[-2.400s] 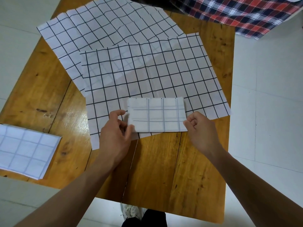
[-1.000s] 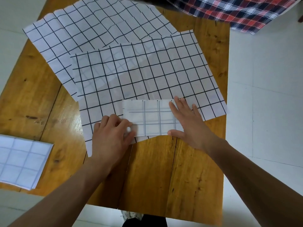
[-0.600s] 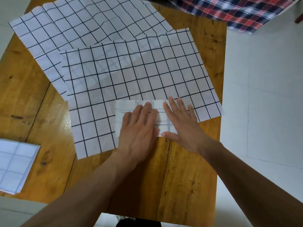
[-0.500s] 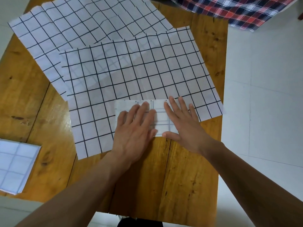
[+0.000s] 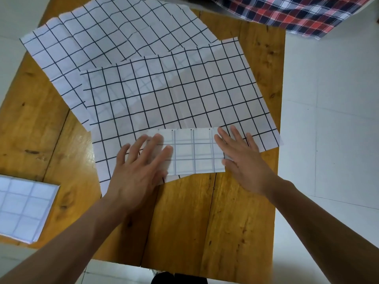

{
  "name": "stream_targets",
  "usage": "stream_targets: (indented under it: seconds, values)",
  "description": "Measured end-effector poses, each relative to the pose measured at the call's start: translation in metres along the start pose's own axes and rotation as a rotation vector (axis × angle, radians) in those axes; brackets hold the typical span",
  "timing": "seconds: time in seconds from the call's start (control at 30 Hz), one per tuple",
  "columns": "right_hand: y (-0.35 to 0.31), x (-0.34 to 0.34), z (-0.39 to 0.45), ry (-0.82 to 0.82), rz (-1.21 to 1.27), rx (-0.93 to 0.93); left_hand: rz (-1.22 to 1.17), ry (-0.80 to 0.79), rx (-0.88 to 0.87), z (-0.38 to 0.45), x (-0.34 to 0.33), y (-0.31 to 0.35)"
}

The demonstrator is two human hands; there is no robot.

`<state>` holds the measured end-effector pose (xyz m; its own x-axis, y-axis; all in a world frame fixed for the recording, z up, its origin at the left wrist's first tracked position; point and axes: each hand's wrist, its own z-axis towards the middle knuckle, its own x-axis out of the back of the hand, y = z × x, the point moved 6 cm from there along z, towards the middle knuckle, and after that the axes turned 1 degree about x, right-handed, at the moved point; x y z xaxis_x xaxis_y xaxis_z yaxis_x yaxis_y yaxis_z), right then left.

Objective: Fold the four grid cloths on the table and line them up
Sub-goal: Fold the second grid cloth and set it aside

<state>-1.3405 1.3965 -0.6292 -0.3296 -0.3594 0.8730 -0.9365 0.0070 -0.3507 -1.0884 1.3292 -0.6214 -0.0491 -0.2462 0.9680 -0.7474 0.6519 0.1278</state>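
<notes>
Under both hands: table (image 5: 235,212), varnished knotty wood planks. Beyond the fingertips, two unfolded grid cloths, thin white fabric with black lines, the nearer cloth (image 5: 174,99) overlapping the farther cloth (image 5: 106,37). Beneath the palms, folded cloth (image 5: 192,152), small flat rectangle with faint grey lines. Left hand (image 5: 139,173) and right hand (image 5: 244,162), flat, released grip, have slid apart since half a second ago. Far left of left hand: finished folded cloth (image 5: 22,206).

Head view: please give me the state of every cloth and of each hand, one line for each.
Small cloth: folded, under both hands.
Left-edge cloth: folded, set aside.
Near cloth: unfolded, flat.
Far cloth: unfolded, wrinkled.
Left hand: open, pressing.
Right hand: open, pressing.
</notes>
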Motion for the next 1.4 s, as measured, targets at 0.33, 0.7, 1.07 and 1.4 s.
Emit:
stream_targets:
  seconds: [0.33, 0.7, 1.07, 1.4]
  values:
    - [-0.030, -0.004, -0.017, 0.216, 0.080, -0.002, -0.089, 0.025, -0.118, 0.010, 0.020, 0.018]
    - [-0.031, -0.003, -0.017, 0.173, 0.103, -0.064, 0.081, -0.009, -0.158, 0.026, 0.032, 0.038]
    - [-0.045, 0.022, -0.017, 0.359, 0.157, -0.045, -0.152, 0.296, -0.100, -0.002, 0.057, 0.024]
    - [-0.125, 0.048, -0.024, 0.239, 0.600, 0.009, -0.574, 0.242, 0.093, -0.084, 0.092, -0.043]
